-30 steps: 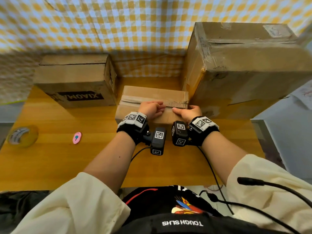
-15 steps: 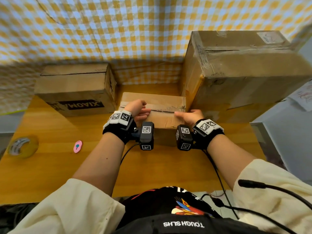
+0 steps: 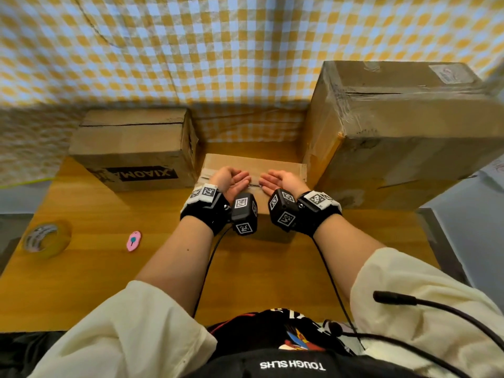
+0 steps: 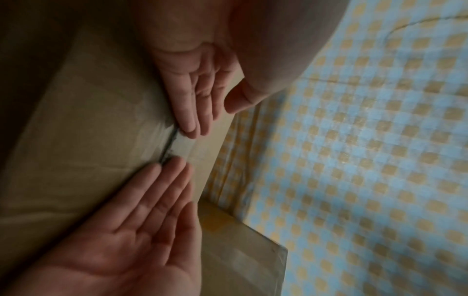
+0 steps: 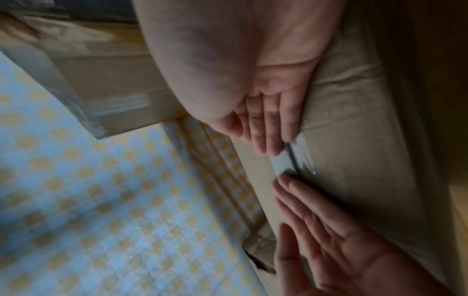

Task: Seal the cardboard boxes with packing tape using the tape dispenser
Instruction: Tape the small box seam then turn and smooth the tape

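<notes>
Overhead, the small cardboard box sits wedged between two bigger cartons, both flat hands (fingers straight, gripping nothing) resting edge-down along its taped seam, fingertips nearly meeting in both wrist views.

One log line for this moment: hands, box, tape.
left hand open, fingertips at seam | right hand open, same | small brown cardboard box seam taped | yellowish tape roll idle, table's left

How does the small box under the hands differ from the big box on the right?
The small box is low and lies under both hands; the big box stands much taller, untouched. The small box's top seam shows a dark gap; the big box is wrapped in crinkled clear tape. Both are brown cardboard on the table.
</notes>
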